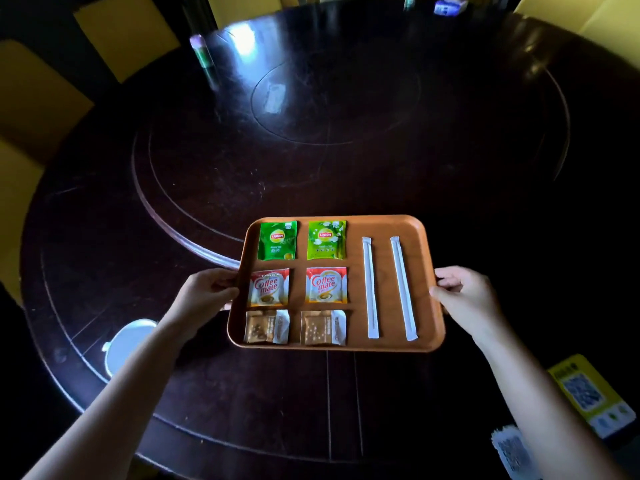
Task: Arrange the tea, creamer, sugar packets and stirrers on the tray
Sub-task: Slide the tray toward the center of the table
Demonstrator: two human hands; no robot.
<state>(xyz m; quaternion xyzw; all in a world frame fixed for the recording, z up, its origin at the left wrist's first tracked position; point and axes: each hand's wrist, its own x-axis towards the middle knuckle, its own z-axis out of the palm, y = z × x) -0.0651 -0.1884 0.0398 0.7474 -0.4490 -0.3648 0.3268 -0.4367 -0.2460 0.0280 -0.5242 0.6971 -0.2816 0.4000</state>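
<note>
An orange tray [426, 258] sits on the dark round table. My left hand [207, 289] grips its left rim and my right hand [462, 294] grips its right rim. On the tray lie two green Lipton tea packets [277, 240] [326, 240] at the back. Two red-and-white Coffee mate creamer packets [269, 287] [326, 285] lie in the middle row. Two brown sugar packets [266, 326] [322, 328] lie at the front. Two white wrapped stirrers [370, 287] [403, 288] lie lengthwise on the right half.
The dark table [242, 393] has a round turntable ring [194, 223] behind the tray. A white lidded dish [128, 344] stands at the left front. A yellow QR card [588, 396] and a white one [512, 452] lie at the right front. Yellow chairs [34, 109] surround the table.
</note>
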